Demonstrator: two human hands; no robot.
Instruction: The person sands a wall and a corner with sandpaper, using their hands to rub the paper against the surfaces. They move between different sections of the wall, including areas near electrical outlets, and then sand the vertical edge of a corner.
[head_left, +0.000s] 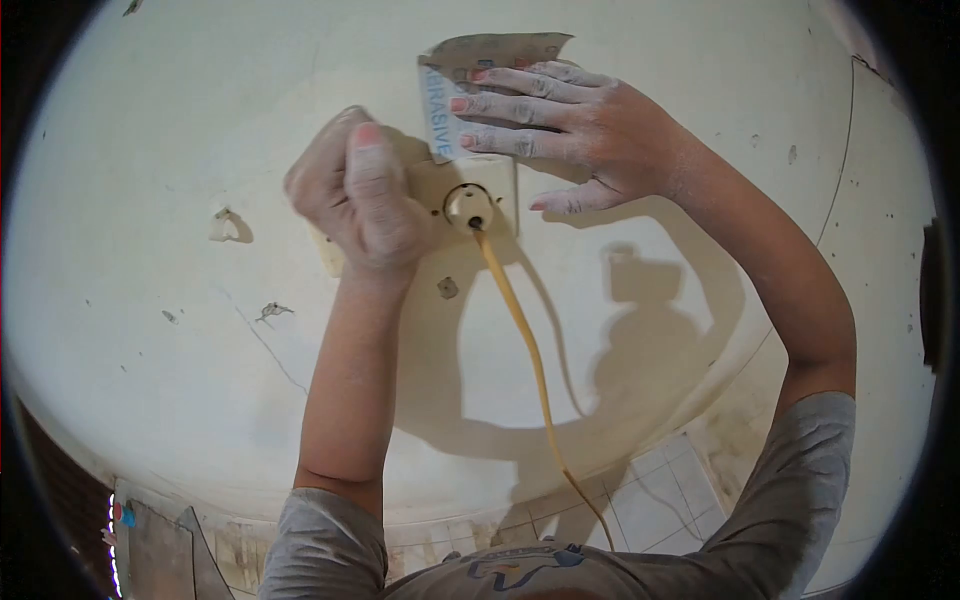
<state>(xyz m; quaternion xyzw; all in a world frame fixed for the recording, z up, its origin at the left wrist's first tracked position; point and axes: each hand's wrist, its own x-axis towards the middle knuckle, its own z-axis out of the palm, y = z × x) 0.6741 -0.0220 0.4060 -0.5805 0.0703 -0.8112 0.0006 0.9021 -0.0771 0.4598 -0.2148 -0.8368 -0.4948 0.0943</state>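
Observation:
My right hand (575,125), dusted white, lies with spread fingers over a sheet of sandpaper (440,115) against the wall. Blue "ABRASIVE" lettering shows on the sheet's back, and its upper edge curls away from the wall. Just below the sheet is a cream wall socket plate (507,190) with a round plug (468,207) in it. A yellow cord (530,345) hangs from the plug. My left hand (360,195) is closed, thumb up, in front of the plate's left part. What its fingers hold, if anything, is hidden.
The pale wall (150,150) has several chips and holes, one a larger chipped spot (231,226) on the left. A thin crack runs down the right side. White floor tiles (665,490) and a grey board (155,540) appear at the bottom.

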